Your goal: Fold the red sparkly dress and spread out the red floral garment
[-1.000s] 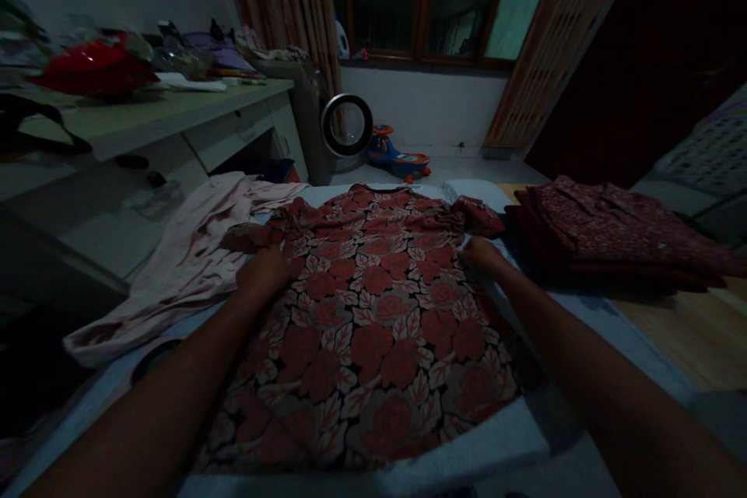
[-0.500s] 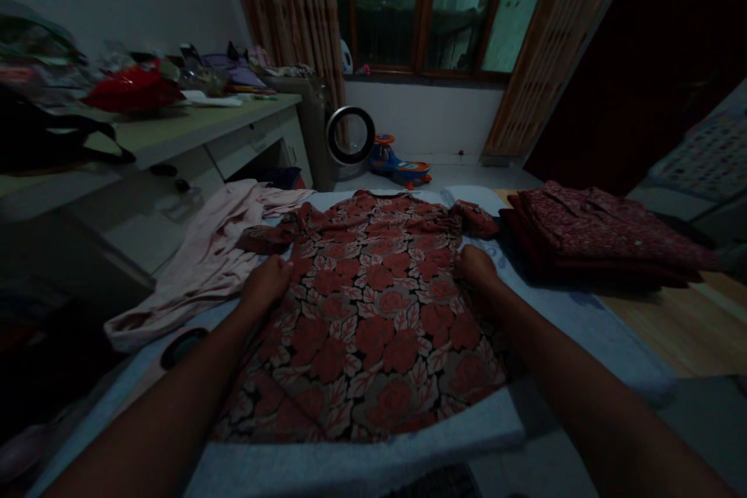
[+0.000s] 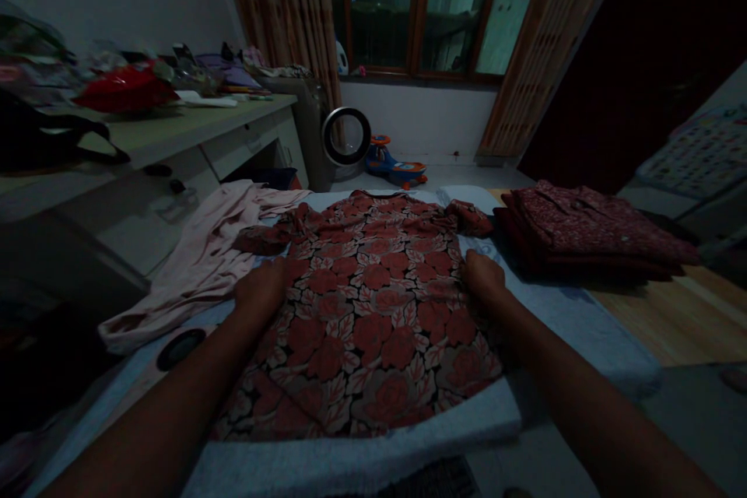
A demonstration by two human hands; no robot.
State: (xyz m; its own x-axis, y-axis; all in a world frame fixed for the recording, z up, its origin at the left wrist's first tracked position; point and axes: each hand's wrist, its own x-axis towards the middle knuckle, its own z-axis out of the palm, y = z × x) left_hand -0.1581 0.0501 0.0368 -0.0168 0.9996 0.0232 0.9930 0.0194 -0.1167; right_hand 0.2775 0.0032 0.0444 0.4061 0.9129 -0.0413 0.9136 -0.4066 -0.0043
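A dim room seen from the wearer's own eyes: two bare forearms reach in from the lower corners over a pale blue cloth [image 3: 350, 471] spread on a raised surface. On it, in the middle, a short-sleeved floral top [image 3: 373, 327] in rust red, grey and black lies spread flat, its hem towards the wearer and its neckline at the far end. The left hand [image 3: 262, 285] is curled closed on the top's left side edge, and the right hand [image 3: 484, 274] is closed likewise on the right side edge, both below the sleeves. Beside the left forearm is a dark round object [image 3: 180, 348], too dim to identify. Beyond it, a crumpled pale pink garment [image 3: 192, 264] lies by the left sleeve; to the right sits a stack of folded dark red clothes [image 3: 589, 226]. Farther left, a cluttered desk [image 3: 233, 124] carries a shiny red bag [image 3: 125, 88]. At the back are an open round appliance door [image 3: 346, 137], a blue and orange ride-on toy [image 3: 394, 168] and a curtained window [image 3: 382, 39].
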